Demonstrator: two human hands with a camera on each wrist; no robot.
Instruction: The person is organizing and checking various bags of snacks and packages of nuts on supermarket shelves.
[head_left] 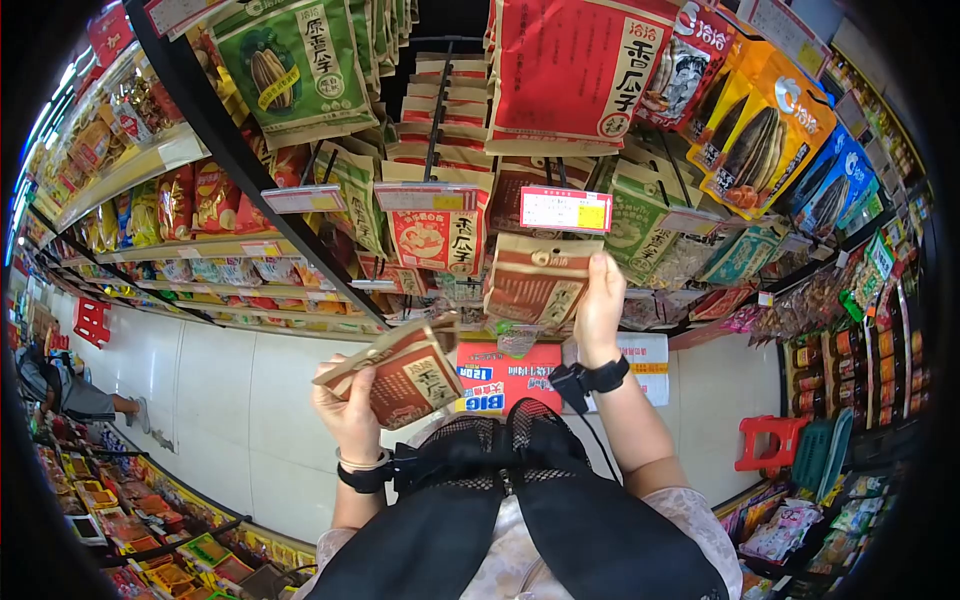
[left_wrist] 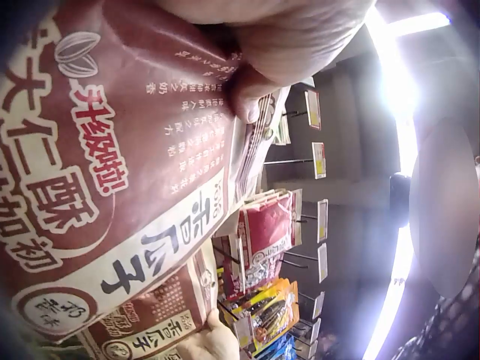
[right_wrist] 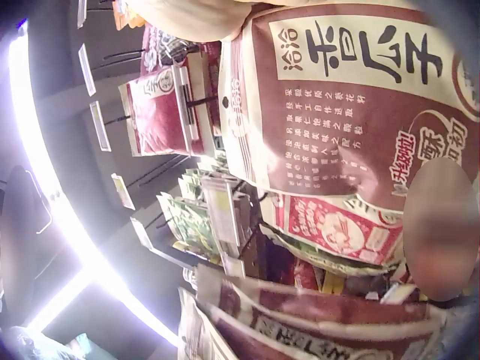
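A brown Qiaqia sunflower-seed packet [head_left: 412,386] is gripped in the left hand [head_left: 346,415], the thumb being pressed on its printed face near the edge; it is held tilted, well below the hanging stock. Another layer is seen behind it, so more than one packet may be held there, though the overlap makes the count uncertain. A matching brown packet [head_left: 533,285] is pinched at its side near an upper corner by the right hand [head_left: 602,305], just below a red-and-white price tag [head_left: 565,208], in front of the display rack [head_left: 232,150]. The two held packets are kept near each other, between the hands. A black wristband [head_left: 606,374] is worn on the right wrist.

Above, a large green packet [head_left: 290,75], a large red packet [head_left: 580,75] and an orange packet [head_left: 765,135] are displayed from left to right. On the floor, a red instant-noodle carton [head_left: 525,365] is partly covered by the person's body. At the right, a red plastic stool [head_left: 770,443] is placed beside green baskets [head_left: 820,455].
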